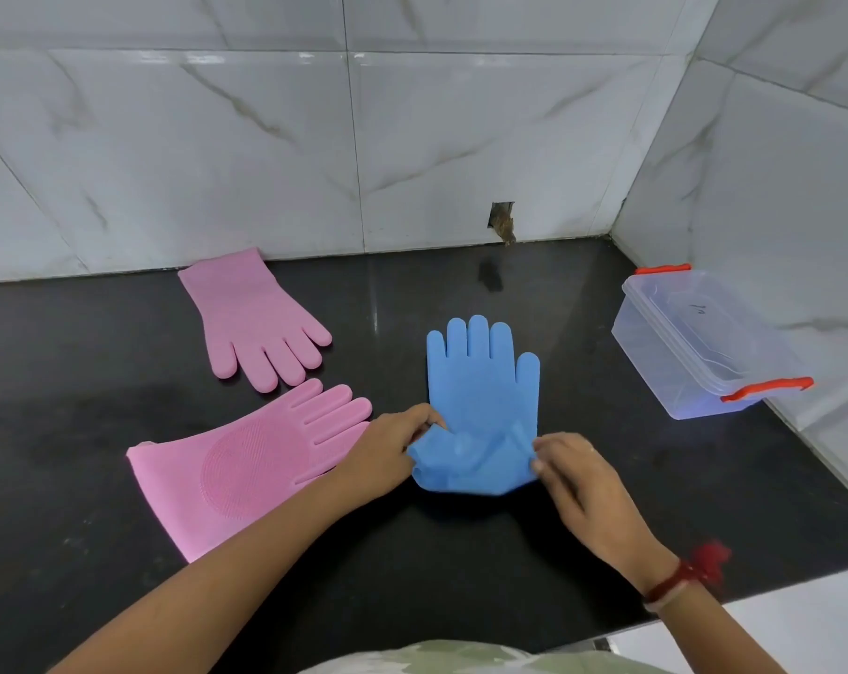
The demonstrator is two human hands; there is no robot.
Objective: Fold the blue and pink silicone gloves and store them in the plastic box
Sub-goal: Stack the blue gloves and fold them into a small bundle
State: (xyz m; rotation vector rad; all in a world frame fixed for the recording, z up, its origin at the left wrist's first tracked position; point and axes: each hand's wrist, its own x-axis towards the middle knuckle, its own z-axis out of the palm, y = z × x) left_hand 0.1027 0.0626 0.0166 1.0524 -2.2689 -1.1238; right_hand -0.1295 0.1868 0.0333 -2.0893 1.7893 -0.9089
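Hands, left hand (388, 452) and right hand (575, 474), pinch blue glove (480, 396) cuff between them.

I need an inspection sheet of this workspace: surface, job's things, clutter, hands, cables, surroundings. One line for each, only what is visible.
Surface: dark counter, glossy, some dull smears.
Job's things: blue glove, fingers toward the wall, cuff being folded up; near pink glove flat, bristle patch up; far pink glove flat by the wall; plastic box at the right, empty, red clips, no lid on.
Clutter: nothing seen.
Hands: left hand and right hand each pinch a side of the blue cuff; red thread on the right wrist.
Cables: nothing seen.
Surroundings: marble-look wall tiles; broken hole in a tile at counter level.
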